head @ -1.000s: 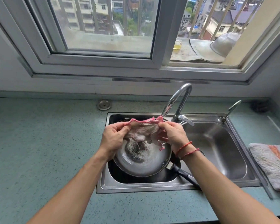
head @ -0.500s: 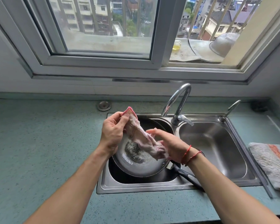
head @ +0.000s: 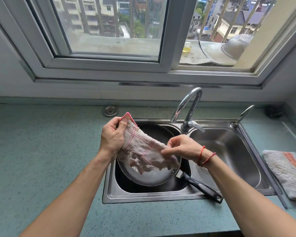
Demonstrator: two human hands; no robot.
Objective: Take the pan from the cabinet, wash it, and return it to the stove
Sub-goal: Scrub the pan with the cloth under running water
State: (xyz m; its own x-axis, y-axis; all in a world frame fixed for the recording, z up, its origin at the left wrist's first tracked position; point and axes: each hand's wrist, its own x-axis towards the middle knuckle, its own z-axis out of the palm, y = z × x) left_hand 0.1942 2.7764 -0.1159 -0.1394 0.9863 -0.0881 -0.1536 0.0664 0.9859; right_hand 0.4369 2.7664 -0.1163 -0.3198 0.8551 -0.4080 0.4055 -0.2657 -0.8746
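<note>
1. Pan (head: 154, 177) lies tilted in the L basin of the sink (head: 143, 197), unheld. Its long axis runs along the black handle (head: 202, 187), which points lower-R toward the person, end reaching the sink's front rim.
2. Frayed cloth (head: 143, 151) is stretched above the pan. L hand (head: 112, 135) has its fingers curled round the pink-edged corner; R hand (head: 181, 147) pinches the opposite edge.
3. Judgement: wash step, scrub not yet begun. Best to bunch the cloth into a pad and steady the handle w/ one hand, as the pan may rock.
4. Faucet (head: 188, 106) stands behind; a folded towel (head: 287, 173) lies on the tabletop (head: 41, 151) at R.
</note>
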